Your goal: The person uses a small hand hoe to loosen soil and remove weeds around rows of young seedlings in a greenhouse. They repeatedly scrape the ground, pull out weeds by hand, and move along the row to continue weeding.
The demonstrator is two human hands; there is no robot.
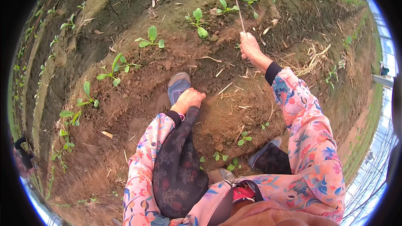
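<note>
My right hand (250, 47) is closed around a thin stick (240, 14), reaching forward over the soil. The stick's far end is beside a green seedling (224, 6) and a larger leafy seedling (251, 0). My left hand (190, 98) rests by my left knee, just behind the toe of a blue-grey shoe (179, 84); its fingers are curled, and whether they hold anything is hidden. Ahead of that shoe, another seedling (198, 22) stands in a curved row, with a broad-leaved one (151, 38) to its left.
Small seedlings (244, 138) grow between my feet. Dry straw (314, 58) lies right of my right hand. More planted rows (40, 69) run along the left. A second shoe (263, 152) stands at lower right. Another person (23, 153) is partly visible at the far left edge.
</note>
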